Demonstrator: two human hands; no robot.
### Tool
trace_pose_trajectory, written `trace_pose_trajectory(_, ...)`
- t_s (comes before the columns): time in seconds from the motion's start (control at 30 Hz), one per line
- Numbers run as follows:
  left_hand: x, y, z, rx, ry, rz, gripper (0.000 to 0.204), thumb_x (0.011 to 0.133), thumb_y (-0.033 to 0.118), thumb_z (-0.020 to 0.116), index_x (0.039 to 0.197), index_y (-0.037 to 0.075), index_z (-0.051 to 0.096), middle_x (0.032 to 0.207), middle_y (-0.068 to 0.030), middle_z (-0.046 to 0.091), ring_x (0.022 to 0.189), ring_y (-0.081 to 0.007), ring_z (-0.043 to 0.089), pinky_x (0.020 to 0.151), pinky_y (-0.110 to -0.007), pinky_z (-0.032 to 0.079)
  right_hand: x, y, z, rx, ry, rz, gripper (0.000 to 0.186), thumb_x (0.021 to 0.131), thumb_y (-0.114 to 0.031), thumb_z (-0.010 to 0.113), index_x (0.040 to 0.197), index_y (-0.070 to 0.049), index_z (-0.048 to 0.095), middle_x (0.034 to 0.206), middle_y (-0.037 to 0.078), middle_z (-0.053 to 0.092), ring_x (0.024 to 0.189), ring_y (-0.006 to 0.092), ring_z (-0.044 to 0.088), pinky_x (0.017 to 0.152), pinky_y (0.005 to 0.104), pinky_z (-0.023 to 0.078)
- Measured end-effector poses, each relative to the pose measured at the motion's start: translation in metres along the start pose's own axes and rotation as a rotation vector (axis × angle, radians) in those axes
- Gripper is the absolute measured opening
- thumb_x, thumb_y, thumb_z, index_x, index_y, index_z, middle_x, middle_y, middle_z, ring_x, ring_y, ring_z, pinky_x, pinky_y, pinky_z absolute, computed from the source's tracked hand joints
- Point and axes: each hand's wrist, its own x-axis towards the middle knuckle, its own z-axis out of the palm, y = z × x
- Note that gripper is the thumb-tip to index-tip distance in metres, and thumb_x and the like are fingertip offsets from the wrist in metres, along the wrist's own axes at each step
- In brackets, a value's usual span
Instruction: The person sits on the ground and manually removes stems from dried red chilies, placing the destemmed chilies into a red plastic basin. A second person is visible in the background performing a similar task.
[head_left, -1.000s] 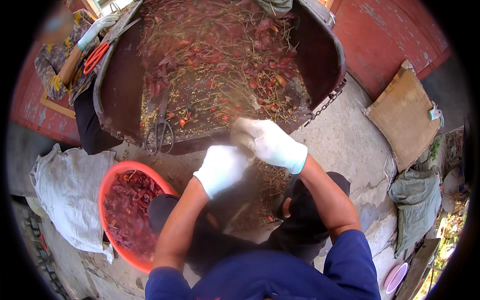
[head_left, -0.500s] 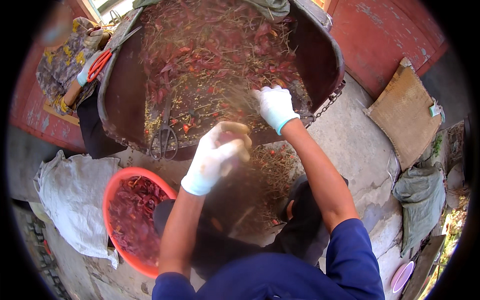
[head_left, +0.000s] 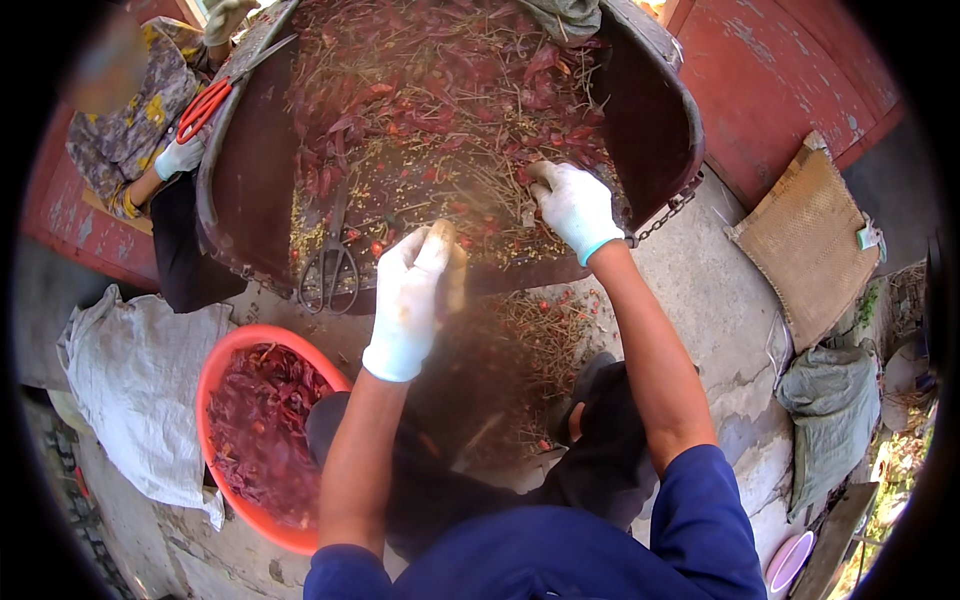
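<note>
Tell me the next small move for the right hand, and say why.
Probably pinch a piece from the heap of dried red peppers with the right hand: its fingertips are at the heap's near right edge, while the left hand is raised nearby. Whether the right fingers grip something is unclear.

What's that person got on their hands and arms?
The left hand and right hand wear white fabric gloves with pale aqua cuffs; the left glove looks tan at the fingertips. Navy-blue short sleeves cover the upper arms; the forearms are bare.
</note>
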Motion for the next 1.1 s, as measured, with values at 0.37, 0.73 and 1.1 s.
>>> trace_pose_trajectory(0.37,0.002,0.014,-0.007,-0.099,0.116,0.113,0.035,0.102,0.037,0.061,0.089,0.005,0.059,0.067,-0.0023,0.055,0.049,-0.0093,0.049,0.043,-0.023,0.035,-0.039,-0.026,-0.002,0.0,-0.218,-0.246,0.014,0.081,-0.009,0.061,0.082,-0.016,0.073,0.087,0.01,0.067,0.084,0.0313,0.067,0.075,0.0429,0.053)
trace_pose_trajectory(0.73,0.003,0.014,-0.008,-0.04,0.134,0.077,0.034,0.102,0.037,0.061,0.092,0.004,0.062,0.068,-0.002,0.057,0.049,-0.0086,0.05,0.041,-0.022,0.032,-0.026,-0.016,0.004,-0.07,-0.113,-0.182,0.027,0.082,-0.007,0.063,0.104,-0.019,0.075,0.093,0.012,0.068,0.088,0.033,0.067,0.077,0.045,0.054)
trace_pose_trajectory(1.1,0.004,0.014,0.001,0.17,0.145,0.066,0.026,0.101,0.018,0.061,0.114,-0.002,0.069,0.077,-0.0016,0.064,0.06,-0.0057,0.057,0.048,-0.02,0.038,-0.033,-0.019,-0.028,0.717,-0.182,0.233,0.018,0.087,-0.015,0.073,0.102,-0.006,0.076,0.1,0.01,0.075,0.083,0.0177,0.07,0.072,0.0336,0.054)
